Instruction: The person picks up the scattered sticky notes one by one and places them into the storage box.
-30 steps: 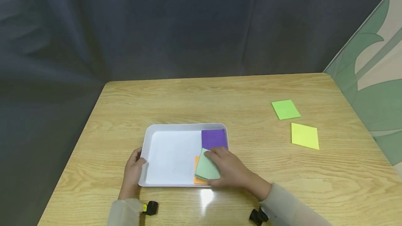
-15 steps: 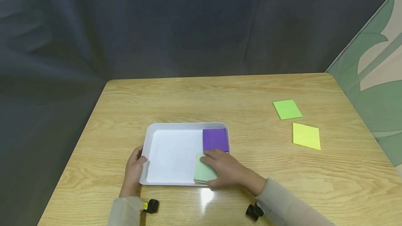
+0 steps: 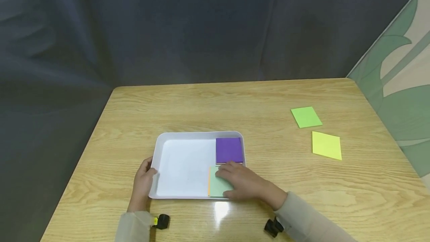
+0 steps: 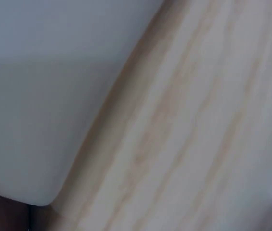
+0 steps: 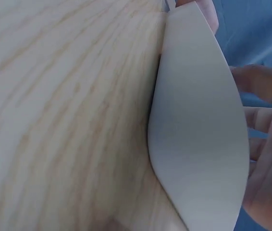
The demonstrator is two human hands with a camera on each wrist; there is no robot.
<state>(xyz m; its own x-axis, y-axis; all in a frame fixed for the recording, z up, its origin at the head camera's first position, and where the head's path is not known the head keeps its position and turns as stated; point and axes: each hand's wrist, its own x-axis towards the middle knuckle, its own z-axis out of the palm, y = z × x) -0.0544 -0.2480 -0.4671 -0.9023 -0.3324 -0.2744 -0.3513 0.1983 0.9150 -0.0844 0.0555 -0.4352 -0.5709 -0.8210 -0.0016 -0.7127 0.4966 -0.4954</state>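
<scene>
My left hand [image 3: 143, 184] grips the left rim of a white tray [image 3: 183, 167], thumb over the edge and fingers outside. Inside the tray's near right corner, my right hand [image 3: 245, 181] holds a mint-green sticky note pad [image 3: 218, 184], thumb at its near edge and fingers at its far side. A thin strip of an orange pad [image 3: 209, 182] shows beneath it on the left; the rest is covered. Behind them, in the far right corner, lies a purple pad [image 3: 229, 149]. In the right wrist view, the tray wall [image 5: 198, 120] hides the pads and part of the right hand [image 5: 268, 159].
A lime-green sticky note pad [image 3: 306, 117] and a yellow one [image 3: 326, 145] lie on the wooden table [image 3: 268, 100] to the right of the tray. A dark curtain [image 3: 201, 29] hangs behind the table, and a patterned panel [image 3: 406, 122] borders its right side.
My right hand has lowered and straightened the mint-green pad over the orange one, which is now mostly covered. The left hand stays on the tray's rim.
</scene>
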